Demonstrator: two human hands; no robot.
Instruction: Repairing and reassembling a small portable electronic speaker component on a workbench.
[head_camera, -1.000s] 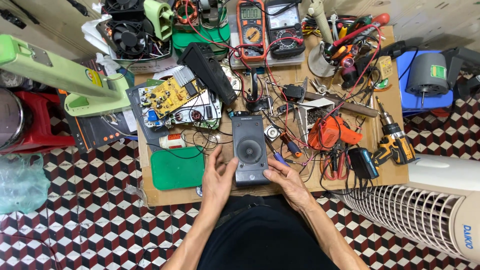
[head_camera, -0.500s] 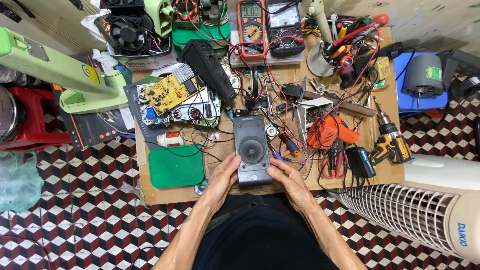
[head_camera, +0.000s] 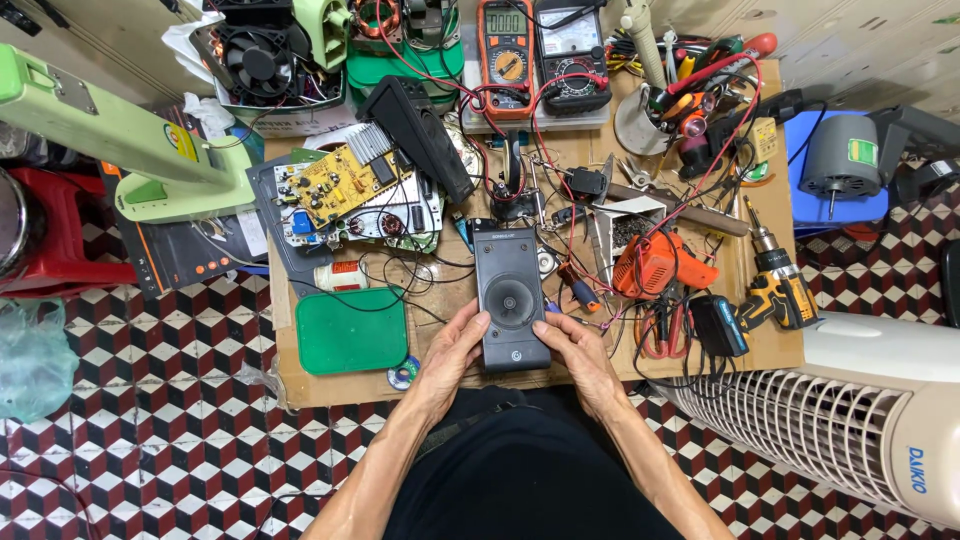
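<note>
A dark grey speaker box (head_camera: 510, 298) with a round cone on its face lies flat near the front edge of the wooden worktable (head_camera: 340, 385). My left hand (head_camera: 455, 345) grips its lower left side, fingers against the edge. My right hand (head_camera: 575, 345) holds its lower right side in the same way. Red and black wires run from behind the speaker toward the back of the table.
Green plastic lid (head_camera: 352, 330) left of the speaker. Circuit boards (head_camera: 345, 190), second black speaker (head_camera: 418, 135), two multimeters (head_camera: 540, 50) behind. Orange tool (head_camera: 655, 265), cordless drill (head_camera: 775, 285) and screwdrivers on the right. White tower fan (head_camera: 860, 400) lies on the floor at right.
Both hands have slid slightly down the speaker's sides toward its near end; the speaker stays in place. The view has shifted a little.
</note>
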